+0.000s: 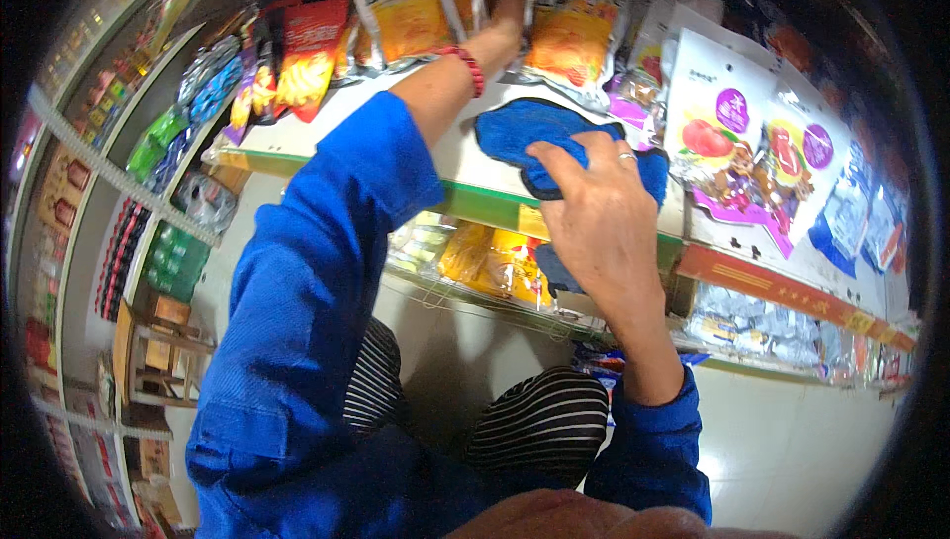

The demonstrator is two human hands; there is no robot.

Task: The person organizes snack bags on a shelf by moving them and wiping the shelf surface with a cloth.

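My right hand [605,220] rests on a blue cloth [531,131] with dark edging, its fingers curled into the fabric. The cloth lies bunched on the white shelf [456,153], close to the front edge. My left hand [516,4] reaches toward the back of the same shelf, between an orange food pouch [408,15] on the left and another orange pouch [568,38] on the right. Its fingers are blurred and partly hidden, so their grip does not show. A red bead bracelet [469,67] circles the left wrist.
Red snack bags [312,53] stand left of the pouches; white fruit-snack bags [720,112] stand right. Yellow packages [512,264] fill a lower shelf. At left are a stocked shelving unit [111,160], green bottles [177,260] and a wooden stool [159,353] on the floor.
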